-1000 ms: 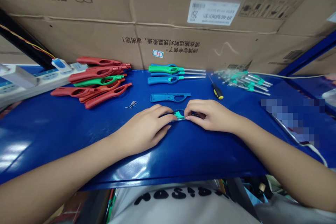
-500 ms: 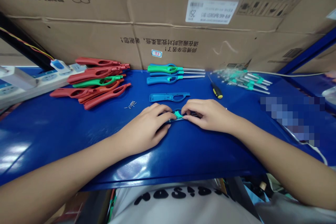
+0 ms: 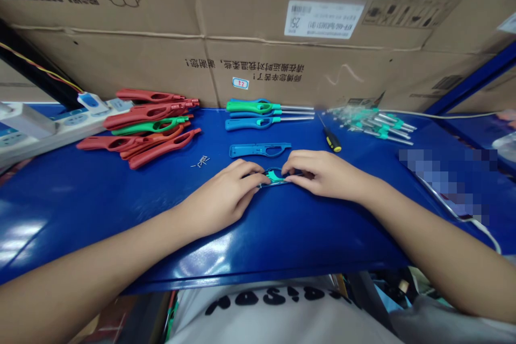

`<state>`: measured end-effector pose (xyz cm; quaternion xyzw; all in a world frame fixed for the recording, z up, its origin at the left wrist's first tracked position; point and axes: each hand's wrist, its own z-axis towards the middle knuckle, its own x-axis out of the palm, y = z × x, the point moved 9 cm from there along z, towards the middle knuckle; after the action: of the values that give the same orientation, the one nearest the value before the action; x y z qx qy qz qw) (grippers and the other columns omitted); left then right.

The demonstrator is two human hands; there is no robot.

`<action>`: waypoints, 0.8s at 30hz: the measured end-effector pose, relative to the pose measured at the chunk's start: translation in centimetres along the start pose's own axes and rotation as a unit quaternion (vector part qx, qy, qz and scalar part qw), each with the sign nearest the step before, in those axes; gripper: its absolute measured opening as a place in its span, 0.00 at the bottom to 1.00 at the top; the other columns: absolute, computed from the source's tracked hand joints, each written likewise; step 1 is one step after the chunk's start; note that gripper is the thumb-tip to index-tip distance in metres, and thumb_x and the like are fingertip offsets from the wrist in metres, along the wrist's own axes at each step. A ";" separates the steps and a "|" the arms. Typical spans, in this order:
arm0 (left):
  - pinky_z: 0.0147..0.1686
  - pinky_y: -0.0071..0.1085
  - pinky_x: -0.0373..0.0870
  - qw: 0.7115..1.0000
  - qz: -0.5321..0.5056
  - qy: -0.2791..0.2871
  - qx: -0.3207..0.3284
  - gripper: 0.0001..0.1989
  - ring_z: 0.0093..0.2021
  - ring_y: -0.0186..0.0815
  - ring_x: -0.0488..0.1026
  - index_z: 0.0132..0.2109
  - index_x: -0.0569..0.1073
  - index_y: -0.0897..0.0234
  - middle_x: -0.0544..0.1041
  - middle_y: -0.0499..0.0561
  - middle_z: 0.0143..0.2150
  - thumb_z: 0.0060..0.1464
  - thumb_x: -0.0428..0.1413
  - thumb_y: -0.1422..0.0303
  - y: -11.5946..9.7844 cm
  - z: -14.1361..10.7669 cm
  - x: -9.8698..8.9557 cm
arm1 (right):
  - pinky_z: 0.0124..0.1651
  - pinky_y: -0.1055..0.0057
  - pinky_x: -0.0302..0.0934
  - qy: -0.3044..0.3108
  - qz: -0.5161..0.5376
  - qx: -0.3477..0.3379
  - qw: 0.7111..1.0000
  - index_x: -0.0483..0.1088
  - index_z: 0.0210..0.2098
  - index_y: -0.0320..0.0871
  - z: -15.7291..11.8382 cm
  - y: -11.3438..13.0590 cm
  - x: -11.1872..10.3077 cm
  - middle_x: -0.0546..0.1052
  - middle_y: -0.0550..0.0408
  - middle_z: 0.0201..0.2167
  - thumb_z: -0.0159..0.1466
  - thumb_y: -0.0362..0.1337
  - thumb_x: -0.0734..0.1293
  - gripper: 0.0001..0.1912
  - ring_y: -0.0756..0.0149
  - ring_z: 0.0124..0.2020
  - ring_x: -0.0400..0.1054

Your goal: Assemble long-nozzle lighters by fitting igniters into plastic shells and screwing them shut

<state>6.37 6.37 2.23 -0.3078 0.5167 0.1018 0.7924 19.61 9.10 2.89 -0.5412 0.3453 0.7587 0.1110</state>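
Note:
Between my hands a blue lighter shell point(image 3: 276, 183) lies low over the table, with a teal green trigger piece point(image 3: 274, 175) in it. My left hand point(image 3: 231, 188) grips the shell's left end, thumb and fingers closed round it. At the right end, my right hand point(image 3: 312, 172) pinches the shell near the trigger piece, fingers bent. Both hands cover much of the shell. Just behind it lies an empty blue shell half point(image 3: 258, 149). Farther back, blue and green lighters with metal tubes point(image 3: 268, 115) lie side by side.
Red, orange and green shells point(image 3: 151, 123) are piled at the left beside a white power strip point(image 3: 72, 121). Small screws point(image 3: 200, 162) lie left of centre. A black and yellow screwdriver point(image 3: 331, 138) and teal parts with metal tubes point(image 3: 374, 122) lie at the right. A cardboard box point(image 3: 250, 21) stands behind.
My right hand has shifted slightly right and its fingers have moved along the shell. More of the teal trigger piece shows. My left hand stays nearly where it was.

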 end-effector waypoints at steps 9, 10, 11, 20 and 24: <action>0.56 0.40 0.71 1.000 -0.015 -0.011 0.018 0.16 0.56 0.40 0.70 0.57 0.74 0.61 0.74 0.56 0.55 0.68 0.49 0.75 0.0 0.0 -0.1 | 0.36 0.70 0.62 0.006 0.053 -0.009 0.999 0.75 0.44 0.41 0.0 0.3 -0.3 0.77 0.52 0.38 0.68 0.34 0.66 0.06 0.67 0.33 0.69; 0.56 0.40 0.71 1.000 -0.016 -0.011 0.021 0.16 0.56 0.40 0.70 0.58 0.74 0.60 0.74 0.56 0.55 0.68 0.49 0.75 -0.1 0.0 -0.1 | 0.37 0.70 0.63 0.006 0.059 -0.012 0.998 0.75 0.44 0.41 0.0 0.4 -0.4 0.77 0.52 0.38 0.69 0.35 0.66 0.07 0.67 0.33 0.68; 0.56 0.40 0.71 0.999 -0.018 -0.011 0.024 0.16 0.56 0.40 0.70 0.58 0.74 0.60 0.74 0.55 0.56 0.68 0.49 0.75 -0.1 0.0 -0.1 | 0.38 0.70 0.64 -0.001 0.061 -0.015 0.998 0.75 0.45 0.41 0.0 0.3 -0.6 0.76 0.51 0.39 0.69 0.35 0.65 0.08 0.67 0.34 0.69; 0.57 0.37 0.72 0.998 -0.047 -0.024 0.035 0.13 0.56 0.38 0.72 0.55 0.76 0.61 0.75 0.55 0.55 0.68 0.51 0.72 0.0 0.1 0.1 | 0.58 0.48 0.61 -0.055 -0.138 0.008 0.989 0.69 0.61 0.47 0.1 -1.3 -0.5 0.66 0.42 0.62 0.69 0.27 0.58 0.23 0.48 0.60 0.61; 0.57 0.37 0.71 0.998 -0.053 -0.025 0.029 0.12 0.56 0.39 0.73 0.54 0.77 0.61 0.75 0.56 0.54 0.67 0.52 0.71 -0.3 0.1 -0.1 | 0.57 0.48 0.62 -0.036 -0.140 0.034 0.989 0.71 0.53 0.44 0.1 -1.8 -0.3 0.67 0.42 0.62 0.70 0.35 0.61 0.14 0.48 0.58 0.64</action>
<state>6.52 6.25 2.48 -0.3091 0.4827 0.0527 0.8177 20.65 10.50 2.46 -0.5523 0.2870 0.7428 0.2469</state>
